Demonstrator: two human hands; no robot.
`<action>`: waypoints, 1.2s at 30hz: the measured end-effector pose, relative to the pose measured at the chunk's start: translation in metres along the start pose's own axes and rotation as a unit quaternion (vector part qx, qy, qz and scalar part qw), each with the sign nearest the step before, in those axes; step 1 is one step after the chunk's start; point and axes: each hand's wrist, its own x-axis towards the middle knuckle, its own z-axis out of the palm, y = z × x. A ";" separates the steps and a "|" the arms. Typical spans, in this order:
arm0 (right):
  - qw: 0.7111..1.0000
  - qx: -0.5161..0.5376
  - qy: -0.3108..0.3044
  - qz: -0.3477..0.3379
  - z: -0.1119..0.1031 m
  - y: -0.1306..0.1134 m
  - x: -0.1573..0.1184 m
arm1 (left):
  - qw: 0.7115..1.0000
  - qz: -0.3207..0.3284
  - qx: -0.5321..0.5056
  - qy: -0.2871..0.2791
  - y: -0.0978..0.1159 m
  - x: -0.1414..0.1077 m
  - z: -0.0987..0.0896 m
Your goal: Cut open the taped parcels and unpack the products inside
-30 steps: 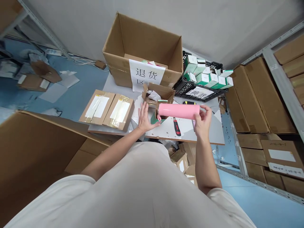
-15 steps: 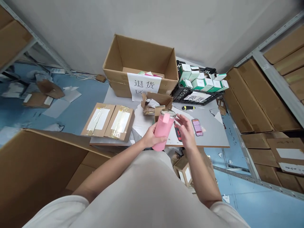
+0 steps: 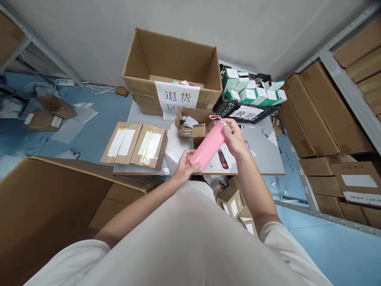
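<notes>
A pink insulated bottle [image 3: 208, 146] with a pink strap loop and a metal rim at its top is tilted above the table, top end up and to the right. My left hand [image 3: 186, 165] is closed around its lower end. Around the top end, at the metal rim, my right hand [image 3: 234, 139] is gripping it. Just behind the bottle an opened small cardboard box [image 3: 199, 131] holds crumpled white paper. Below the bottle a red and black utility knife [image 3: 222, 159] lies on the table, and a phone [image 3: 248, 147] is mostly hidden behind my right wrist.
Two taped parcels [image 3: 135, 146] sit on the table's left. At the back stand a large open carton [image 3: 143, 93] with a paper sign and a black crate [image 3: 226, 106] of green-white boxes. A big open carton [image 3: 59, 190] is at my left; shelving with cartons [image 3: 321, 107] rises right.
The bottle has gone from nearly upright to tilted, its top swinging right. My right hand, open beside it before, now grips the top end; my left hand has slid to the bottom.
</notes>
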 end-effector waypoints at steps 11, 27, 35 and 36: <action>0.997 0.066 0.024 0.015 0.007 0.009 -0.009 | 0.988 -0.123 -0.093 0.001 -0.005 0.004 0.007; 0.998 0.052 0.009 -0.027 -0.009 0.006 -0.014 | 0.970 -0.181 -0.132 -0.092 0.000 -0.001 0.011; 0.997 0.056 0.049 -0.026 -0.007 0.013 -0.015 | 0.993 -0.092 -0.031 -0.068 -0.008 -0.002 0.015; 0.997 0.048 0.053 -0.028 -0.008 0.013 -0.015 | 0.997 -0.052 0.004 -0.057 -0.008 -0.002 0.015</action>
